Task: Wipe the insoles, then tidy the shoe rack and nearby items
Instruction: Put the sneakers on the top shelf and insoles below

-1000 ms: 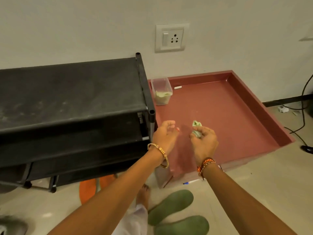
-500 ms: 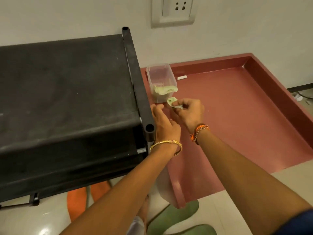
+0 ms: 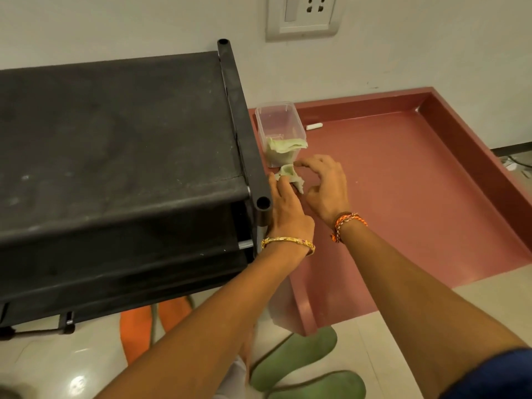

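No writing or brand name is showing anywhere that can be read.

Both hands are working on a small pale green wipe point(image 3: 289, 175) just in front of the clear plastic box point(image 3: 280, 131). The left hand point(image 3: 288, 208) is pinching the near side of the wipe with its fingertips, right beside the corner post of the black shoe rack point(image 3: 121, 156). The right hand point(image 3: 325, 188) is curling over the wipe, and its fingertips are pinching the far end. So the wipe is stretching between the two hands, low over the red tray floor point(image 3: 403, 197). More green wipes are lying folded inside the box, which is sitting in the tray's corner next to the rack.

Two green insoles point(image 3: 302, 367) are lying on the pale floor near the person's legs, well apart from the hands. Two orange insoles point(image 3: 149, 323) are peeking out under the rack.

Half a second ago the right hand was holding the wipe on its own, bunched up, with the left hand only reaching in beside it. Now the left hand is gripping the wipe too, and the wipe is opening out longer. The hands are sitting a little closer to the box than a second ago.
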